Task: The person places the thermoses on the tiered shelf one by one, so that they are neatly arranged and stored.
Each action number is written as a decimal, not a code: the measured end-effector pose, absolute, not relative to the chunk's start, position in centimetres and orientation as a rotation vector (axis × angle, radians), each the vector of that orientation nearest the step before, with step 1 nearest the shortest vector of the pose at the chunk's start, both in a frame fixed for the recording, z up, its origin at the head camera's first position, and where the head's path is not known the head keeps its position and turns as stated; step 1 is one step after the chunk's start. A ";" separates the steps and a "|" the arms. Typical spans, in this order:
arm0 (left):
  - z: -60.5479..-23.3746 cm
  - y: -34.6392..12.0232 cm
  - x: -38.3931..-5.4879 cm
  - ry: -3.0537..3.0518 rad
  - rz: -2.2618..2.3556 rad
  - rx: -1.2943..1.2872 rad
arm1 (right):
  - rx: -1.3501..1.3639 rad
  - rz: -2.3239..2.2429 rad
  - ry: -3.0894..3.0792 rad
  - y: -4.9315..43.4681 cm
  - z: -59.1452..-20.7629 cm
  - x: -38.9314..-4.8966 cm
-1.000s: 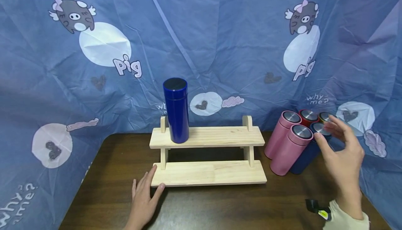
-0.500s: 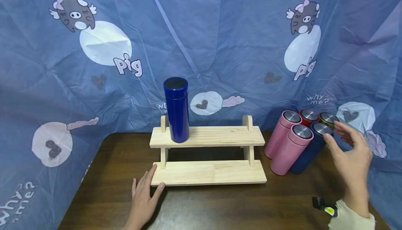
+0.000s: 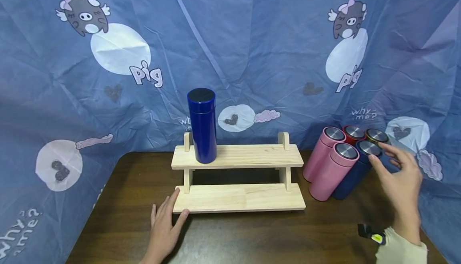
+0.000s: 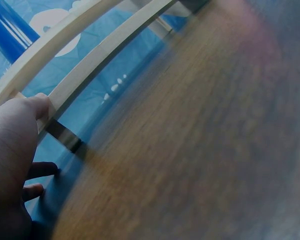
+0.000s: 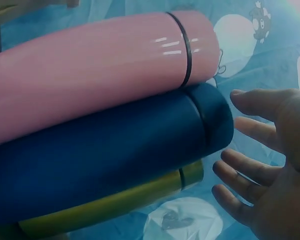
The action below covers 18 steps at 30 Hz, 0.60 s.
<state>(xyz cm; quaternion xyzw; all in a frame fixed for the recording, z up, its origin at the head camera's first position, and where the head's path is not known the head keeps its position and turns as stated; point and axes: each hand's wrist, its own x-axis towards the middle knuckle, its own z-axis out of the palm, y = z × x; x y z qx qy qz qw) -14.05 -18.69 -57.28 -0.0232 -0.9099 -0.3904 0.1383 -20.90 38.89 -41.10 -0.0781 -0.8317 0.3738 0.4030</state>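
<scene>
My left hand [image 3: 165, 226] rests at the left end of the two-tier wooden display rack [image 3: 239, 198], its thumb by the front edge of the lower shelf and its fingers along the side. In the left wrist view, a digit touches the shelf corner. A blue thermos bottle [image 3: 204, 136] stands upright on the upper shelf, toward the left. My right hand [image 3: 399, 178] is beside the lid of a dark blue thermos bottle [image 3: 354, 178], thumb and fingers spread. The right wrist view shows the fingertips just off the dark blue lid [image 5: 217, 117], with nothing in the hand.
Packed against the dark blue bottle are two pink thermos bottles [image 3: 330, 176], a red one [image 3: 354, 132] and an olive-gold one [image 5: 115, 200]. They stand right of the rack on the brown wooden table [image 3: 252, 240]. A blue printed cloth [image 3: 281, 55] hangs behind.
My right hand first drew back to the right from over the dark blue bottle's lid, then came slightly left again. The left hand and rack have stayed in place.
</scene>
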 end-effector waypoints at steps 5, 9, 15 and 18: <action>-57.3 -18.8 -14.0 -2.620 -1.130 -0.074 | -0.218 1.003 -2.116 39.5 -41.6 -21.3; -57.3 -18.8 -14.1 -2.614 -1.128 -0.077 | -0.233 1.069 -2.177 39.8 -41.8 -21.5; -57.3 -18.8 -14.0 -2.612 -1.123 -0.076 | -0.208 1.145 -2.262 40.4 -42.6 -21.6; -57.4 -18.8 -13.9 -2.603 -1.120 -0.082 | -0.183 1.177 -2.254 40.6 -43.1 -21.8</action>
